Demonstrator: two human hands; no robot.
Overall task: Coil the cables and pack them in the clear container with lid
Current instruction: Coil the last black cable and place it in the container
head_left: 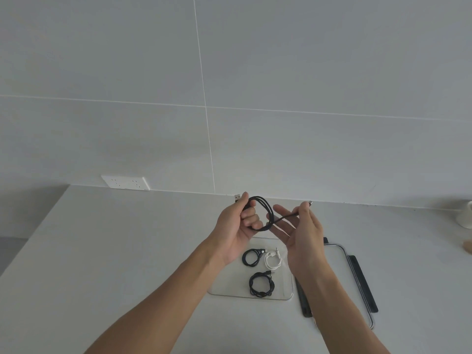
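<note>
Above the white counter I hold a black cable [265,213] wound into loops. My left hand [237,226] grips the loops, with the USB plug sticking out past its thumb. My right hand [301,231] pinches the free end near the small plug, and the strand runs taut between both hands. Below them sits the clear container [287,290]. Inside it lie a coiled black cable [251,257], a coiled white cable [273,260] and another coiled black cable [261,284]. The clear lid [342,277] with black clips lies to the container's right.
A white wall socket [125,183] sits at the back left where counter meets tiled wall. A white cup [464,215] stands at the far right edge. The counter's left edge drops off at the left of the view.
</note>
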